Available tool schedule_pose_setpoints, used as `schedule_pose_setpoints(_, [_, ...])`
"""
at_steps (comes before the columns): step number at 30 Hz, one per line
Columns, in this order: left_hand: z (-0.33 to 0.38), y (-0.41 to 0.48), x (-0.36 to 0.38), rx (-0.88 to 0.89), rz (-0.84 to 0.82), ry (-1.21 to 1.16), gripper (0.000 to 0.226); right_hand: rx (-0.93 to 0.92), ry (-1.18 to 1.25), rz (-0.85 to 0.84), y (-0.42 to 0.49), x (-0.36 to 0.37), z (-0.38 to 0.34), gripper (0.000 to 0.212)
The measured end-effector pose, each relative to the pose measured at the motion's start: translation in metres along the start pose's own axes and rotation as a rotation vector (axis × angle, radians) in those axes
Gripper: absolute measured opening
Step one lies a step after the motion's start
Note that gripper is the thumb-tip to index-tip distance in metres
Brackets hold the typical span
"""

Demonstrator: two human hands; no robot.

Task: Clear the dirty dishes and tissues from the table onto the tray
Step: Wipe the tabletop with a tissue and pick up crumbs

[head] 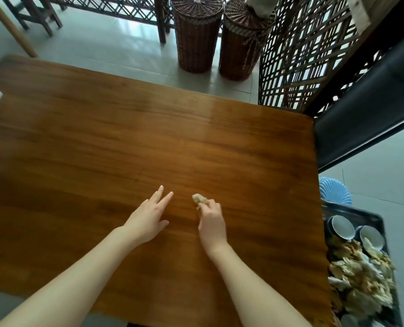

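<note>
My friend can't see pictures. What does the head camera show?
A right hand pinches a crumpled tissue at a wooden table, the left hand open beside it. A tray at the right holds bowls and used tissues.

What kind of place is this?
Probably a restaurant or cafe dining area: a big wooden table, a tray beside it loaded with used bowls and crumpled tissues, and a lattice screen behind.

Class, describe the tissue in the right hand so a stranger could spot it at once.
Start at the big wooden table. Near its front, the right hand pinches a small crumpled tissue. It is the lone tissue at the table; the other tissues lie heaped on the tray beside it.
</note>
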State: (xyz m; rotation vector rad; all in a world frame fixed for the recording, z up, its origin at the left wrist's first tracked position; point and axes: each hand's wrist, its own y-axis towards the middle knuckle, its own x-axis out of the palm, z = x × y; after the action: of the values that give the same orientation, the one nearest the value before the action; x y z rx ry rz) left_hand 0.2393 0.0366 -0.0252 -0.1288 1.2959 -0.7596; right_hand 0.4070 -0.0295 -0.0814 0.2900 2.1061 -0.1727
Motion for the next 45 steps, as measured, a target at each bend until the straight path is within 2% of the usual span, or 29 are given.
schedule_pose_setpoints(3, [-0.006,-0.017,0.006,-0.047,-0.005,-0.015,0.081,-0.297,0.018,-0.157,-0.044,0.009,-0.015,0.043])
schedule_pose_setpoints(5, [-0.01,-0.029,0.01,-0.073,-0.015,-0.011,0.082,-0.323,-0.001,-0.16,-0.058,-0.003,0.003,0.04])
schedule_pose_setpoints(7, [-0.013,-0.039,0.014,-0.089,-0.027,-0.028,0.082,-0.17,-0.037,-0.051,-0.064,-0.022,0.033,0.029])
schedule_pose_setpoints(11, [-0.011,-0.053,0.02,-0.093,-0.028,-0.062,0.083,0.349,-0.033,0.17,-0.07,-0.068,0.097,0.022])
schedule_pose_setpoints(13, [-0.008,-0.058,0.025,-0.074,-0.028,-0.071,0.084,0.467,-0.027,0.223,-0.08,-0.074,0.103,0.024])
schedule_pose_setpoints(15, [-0.005,-0.064,0.03,-0.051,-0.033,-0.074,0.083,0.478,-0.016,0.237,-0.092,-0.064,0.084,0.025])
schedule_pose_setpoints(17, [-0.005,-0.071,0.035,-0.027,-0.046,-0.065,0.083,0.407,-0.006,0.201,-0.109,-0.043,0.052,0.026])
schedule_pose_setpoints(21, [-0.011,-0.093,0.046,0.001,-0.054,-0.059,0.083,0.071,-0.017,-0.022,-0.164,-0.001,-0.012,0.027])
schedule_pose_setpoints(23, [-0.016,-0.105,0.053,0.002,-0.07,-0.074,0.083,-0.124,-0.03,-0.107,-0.192,0.006,-0.024,0.032])
schedule_pose_setpoints(25, [-0.019,-0.116,0.058,0.008,-0.092,-0.094,0.083,-0.182,-0.068,-0.114,-0.208,0.0,-0.017,0.033])
schedule_pose_setpoints(27, [-0.018,-0.124,0.063,0.019,-0.106,-0.092,0.082,-0.067,-0.092,-0.033,-0.214,-0.016,0.007,0.025])
schedule_pose_setpoints(29, [-0.014,-0.132,0.068,0.034,-0.109,-0.084,0.082,0.188,-0.072,0.06,-0.223,-0.038,0.041,0.018])
schedule_pose_setpoints(32, [-0.006,-0.141,0.074,0.063,-0.116,-0.1,0.082,0.541,-0.028,0.215,-0.237,-0.069,0.084,0.018])
schedule_pose_setpoints(34, [0.001,-0.144,0.077,0.093,-0.116,-0.101,0.082,0.651,-0.033,0.257,-0.242,-0.07,0.088,0.021])
schedule_pose_setpoints(37, [0.013,-0.148,0.081,0.129,-0.139,-0.093,0.082,0.569,-0.027,0.254,-0.242,-0.047,0.053,0.024])
schedule_pose_setpoints(42, [0.027,-0.15,0.087,0.161,-0.13,-0.081,0.082,0.179,-0.026,0.048,-0.253,-0.008,-0.006,0.029])
schedule_pose_setpoints(45, [0.032,-0.149,0.088,0.155,-0.128,-0.07,0.082,0.168,-0.03,0.07,-0.248,-0.022,0.016,0.027])
